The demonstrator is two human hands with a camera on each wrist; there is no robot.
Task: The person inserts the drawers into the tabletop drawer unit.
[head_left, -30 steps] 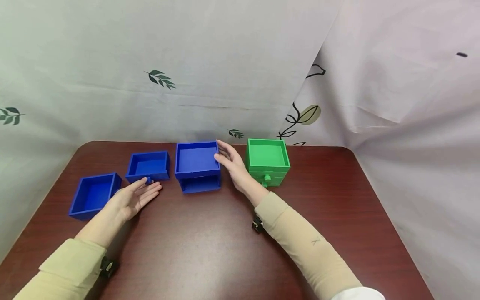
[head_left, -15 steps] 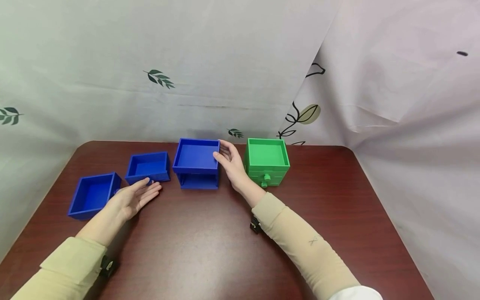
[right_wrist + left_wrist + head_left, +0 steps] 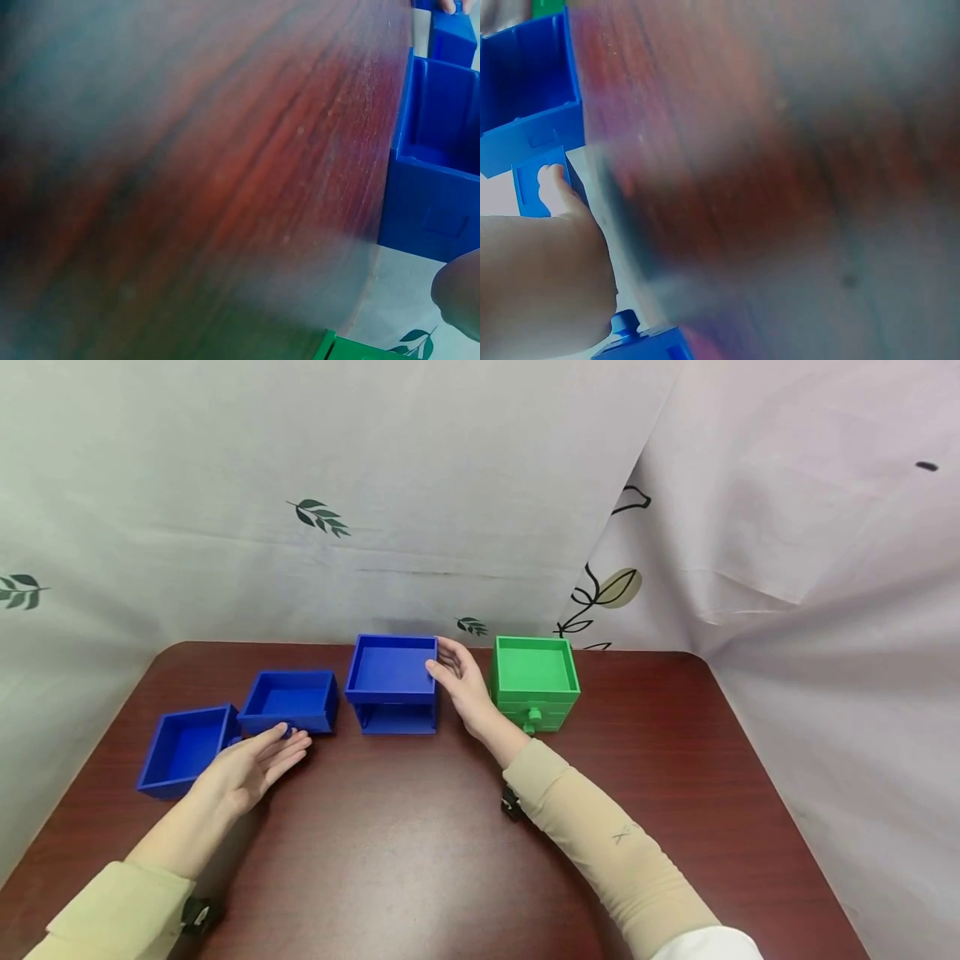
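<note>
My left hand (image 3: 243,767) pinches the round knob of a small blue drawer (image 3: 291,723), thumb above and the other fingers extended below. To its right stands a blue drawer cabinet (image 3: 393,698) with a shallow tray top and a hollow front. At the cabinet's right side my right hand (image 3: 467,689) grips it, thumb on the top rim and fingers behind the wall. The left wrist view shows the cabinet's open front (image 3: 531,139) beyond my left thumb. In the right wrist view, only part of my right hand (image 3: 459,292) shows beside the cabinet (image 3: 427,206).
A second blue drawer (image 3: 183,747) lies at the left, its corner close to the held one. Right of my right hand stands a green drawer cabinet (image 3: 535,685) with its drawers in. A patterned white cloth (image 3: 420,552) hangs behind the brown table (image 3: 420,852).
My left hand has drawn the small blue drawer a little left and toward me. The blue cabinet shifted slightly back and turned a little under my right hand.
</note>
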